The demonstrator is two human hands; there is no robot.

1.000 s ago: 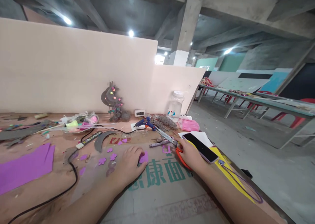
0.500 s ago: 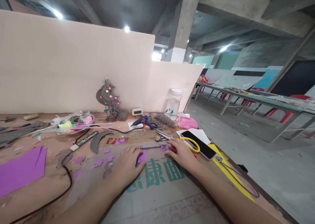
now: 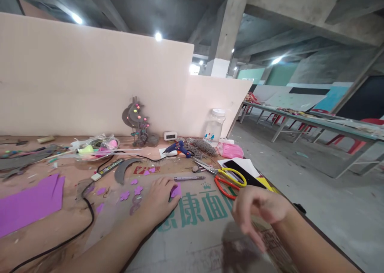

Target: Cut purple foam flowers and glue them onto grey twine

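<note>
My left hand (image 3: 159,197) rests on the printed cardboard (image 3: 192,245), its fingers curled over a small purple foam piece (image 3: 176,190) that shows between index finger and thumb. To the right, my right hand (image 3: 258,209) is raised above the cardboard, slightly blurred. Its fingers are bent, with the thumb apart from them, and I see nothing between them. Scissors (image 3: 226,179) with one yellow and one red handle loop lie just beyond it. A pen (image 3: 189,178) lies ahead of my left hand. Purple flower cutouts (image 3: 125,195) are scattered to the left.
A blue glue gun (image 3: 177,148), grey cord (image 3: 204,145) and a clear jar (image 3: 214,127) stand at the back before a pale partition. A black cable (image 3: 91,213) crosses the left side near purple sheets (image 3: 33,205). A phone (image 3: 240,172) lies at right, close to the table edge.
My right hand has drawn back toward me and to the right, lifting off the cardboard and uncovering the scissors. The purple piece by its fingers is no longer visible there. My left hand stays put.
</note>
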